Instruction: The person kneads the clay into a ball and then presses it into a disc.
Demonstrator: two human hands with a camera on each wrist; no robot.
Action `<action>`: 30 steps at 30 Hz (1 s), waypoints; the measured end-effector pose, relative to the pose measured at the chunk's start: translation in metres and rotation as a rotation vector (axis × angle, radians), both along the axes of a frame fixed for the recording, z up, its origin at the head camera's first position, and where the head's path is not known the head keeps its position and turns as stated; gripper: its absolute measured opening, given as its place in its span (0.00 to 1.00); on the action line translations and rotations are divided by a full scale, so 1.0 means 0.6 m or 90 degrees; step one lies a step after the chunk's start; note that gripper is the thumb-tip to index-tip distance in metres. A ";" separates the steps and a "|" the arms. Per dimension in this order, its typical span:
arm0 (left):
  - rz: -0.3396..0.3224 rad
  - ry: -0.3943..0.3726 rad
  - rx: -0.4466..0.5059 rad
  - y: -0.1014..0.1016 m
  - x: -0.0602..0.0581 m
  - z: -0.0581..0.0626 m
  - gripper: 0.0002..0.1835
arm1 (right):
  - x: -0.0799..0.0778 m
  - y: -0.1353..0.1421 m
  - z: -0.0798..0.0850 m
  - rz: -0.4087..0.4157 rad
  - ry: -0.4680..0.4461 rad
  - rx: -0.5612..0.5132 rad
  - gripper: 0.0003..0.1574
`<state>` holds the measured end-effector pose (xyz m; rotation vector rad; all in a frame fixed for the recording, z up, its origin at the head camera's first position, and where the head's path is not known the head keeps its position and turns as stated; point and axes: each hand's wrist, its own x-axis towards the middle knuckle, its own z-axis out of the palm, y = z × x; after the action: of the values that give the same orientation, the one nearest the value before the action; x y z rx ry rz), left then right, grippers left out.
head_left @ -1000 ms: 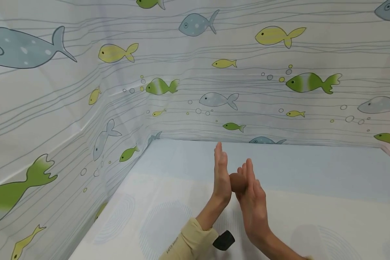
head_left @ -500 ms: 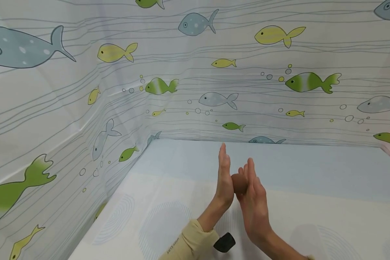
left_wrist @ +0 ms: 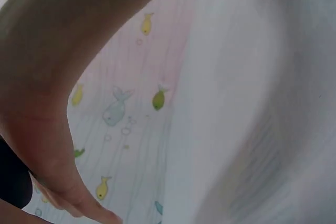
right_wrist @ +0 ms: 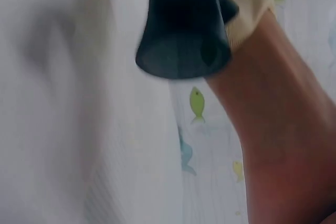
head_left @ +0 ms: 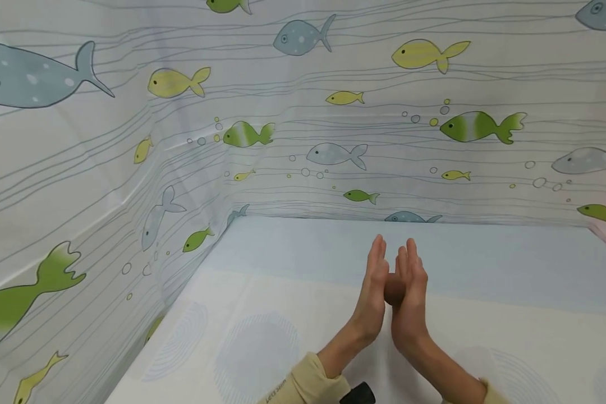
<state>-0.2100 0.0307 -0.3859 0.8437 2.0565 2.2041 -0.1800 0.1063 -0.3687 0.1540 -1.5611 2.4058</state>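
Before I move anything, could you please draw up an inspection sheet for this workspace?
Surface: pale surface, a light blue band at the far side, faint printed circles nearer.
Job's things: one brown ball between the palms.
Clutter: nothing seen.
Hands: left hand and right hand face each other, fingers extended.
Cables: nothing seen.
Surroundings: fish-printed sheeting behind and at left; black device by the left cuff.

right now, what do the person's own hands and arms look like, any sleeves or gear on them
The left hand and right hand are bare, with no gloves showing. The pale beige fabric left sleeve bears small dark lettering, too unclear to read. A black, hard-looking device sits by its cuff. Only a little of the beige right sleeve shows.
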 end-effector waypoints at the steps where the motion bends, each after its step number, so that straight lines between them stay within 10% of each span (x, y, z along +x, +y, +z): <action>1: -0.004 0.006 -0.008 0.001 0.002 0.000 0.37 | -0.003 0.004 0.000 -0.007 -0.007 -0.005 0.43; 15: -0.053 0.012 -0.050 0.021 0.037 0.010 0.38 | -0.041 0.051 0.007 -0.027 -0.012 -0.074 0.48; 30: 0.007 -0.015 -0.006 0.024 0.031 0.006 0.37 | -0.037 0.039 -0.008 -0.005 -0.036 -0.033 0.44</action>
<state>-0.1917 0.0450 -0.3825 0.8030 2.0652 2.1967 -0.2019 0.1297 -0.3732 0.0703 -1.5174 2.4623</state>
